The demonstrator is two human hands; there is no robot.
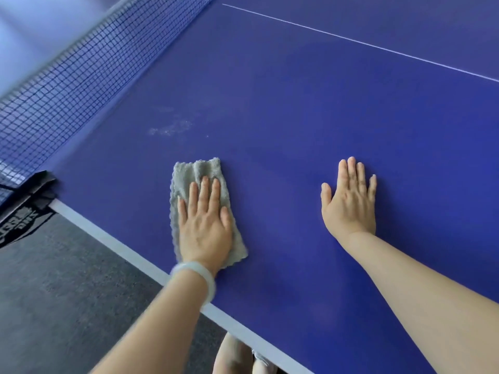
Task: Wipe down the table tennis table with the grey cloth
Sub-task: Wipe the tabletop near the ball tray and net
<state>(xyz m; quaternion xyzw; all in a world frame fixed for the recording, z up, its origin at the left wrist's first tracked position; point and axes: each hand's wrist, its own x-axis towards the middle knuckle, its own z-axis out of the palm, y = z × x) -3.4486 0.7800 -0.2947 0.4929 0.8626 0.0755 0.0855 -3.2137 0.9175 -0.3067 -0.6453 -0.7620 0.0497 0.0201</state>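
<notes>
Your left hand [205,228], a pale bangle [194,279] at its wrist, lay flat with fingers extended on the grey cloth [199,184], pressing it to the blue bench [297,125] just inside the near white edge; grip open, nothing clasped. Your right hand [349,201] rested palm-down on bare surface, well apart, grip likewise open. Beyond the cloth sat a pale dusty smear [170,128], then the net [67,85]

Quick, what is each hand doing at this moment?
Left hand: open, flat, pressing the grey cloth onto the table.
Right hand: open, flat on the bare table, holding nothing.
</notes>
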